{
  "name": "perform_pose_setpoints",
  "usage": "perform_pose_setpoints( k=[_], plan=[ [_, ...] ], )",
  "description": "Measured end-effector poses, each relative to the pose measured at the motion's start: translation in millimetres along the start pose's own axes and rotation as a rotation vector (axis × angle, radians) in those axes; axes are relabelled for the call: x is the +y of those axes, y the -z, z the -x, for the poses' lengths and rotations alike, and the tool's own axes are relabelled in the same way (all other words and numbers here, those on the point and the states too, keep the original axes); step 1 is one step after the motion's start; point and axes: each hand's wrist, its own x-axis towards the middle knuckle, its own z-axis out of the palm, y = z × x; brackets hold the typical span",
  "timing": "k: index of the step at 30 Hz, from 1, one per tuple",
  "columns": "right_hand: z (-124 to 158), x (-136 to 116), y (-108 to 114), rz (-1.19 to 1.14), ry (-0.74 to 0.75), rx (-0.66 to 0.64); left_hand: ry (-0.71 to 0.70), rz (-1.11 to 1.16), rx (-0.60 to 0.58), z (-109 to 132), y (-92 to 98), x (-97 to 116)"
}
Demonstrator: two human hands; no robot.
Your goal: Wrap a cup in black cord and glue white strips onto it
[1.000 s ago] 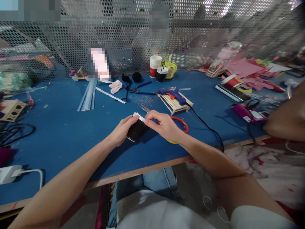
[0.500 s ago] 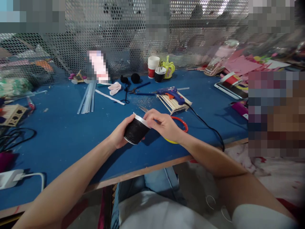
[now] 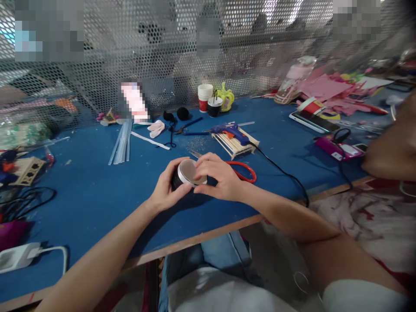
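Observation:
My left hand [image 3: 165,188] is wrapped round a paper cup [image 3: 186,170] covered in black, with a white band at its rim. The cup is tilted so that its round, beige-grey end faces me. My right hand [image 3: 217,177] grips the rim from the right, its fingers over the round end and its thumb at the lower edge. Just beyond that hand lie scissors [image 3: 243,172] with a red handle, partly hidden by it. Farther back, a blue glue gun [image 3: 232,133] rests on a small frame of wooden sticks [image 3: 238,148].
Behind stand stacked paper cups [image 3: 204,97], a black cup with a white top [image 3: 215,106] and a yellow pumpkin-shaped craft [image 3: 226,99]. Glue sticks [image 3: 121,143], pliers [image 3: 190,128] and a white strip [image 3: 151,141] lie mid-table. The glue gun's cord [image 3: 282,171] runs right. Another person's arm [image 3: 393,143] is at right.
The cup has been turned so its rim end now faces me. My left thumb has come round to the near side, and my right fingers have moved onto the end.

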Motion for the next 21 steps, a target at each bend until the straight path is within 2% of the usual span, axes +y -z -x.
perform_pose_setpoints(
  k=[6,12,18,21],
  plan=[
    [0.8,2.6,-2.6,0.095,0.040,-0.002,0.017,-0.029,0.055,-0.9,-3.0,-5.3],
    [0.3,7.5,-2.7,-0.003,-0.023,0.007,0.197,0.080,0.033,-3.0,-5.3,-2.7],
    [3.0,5.5,0.7,-0.077,-0.238,-0.017,0.368,0.227,-0.102,-6.5,-3.8,0.5],
    [1.8,1.9,4.2,-0.088,-0.252,-0.070,0.388,0.187,-0.138,-9.0,-1.9,3.3]
  ],
)
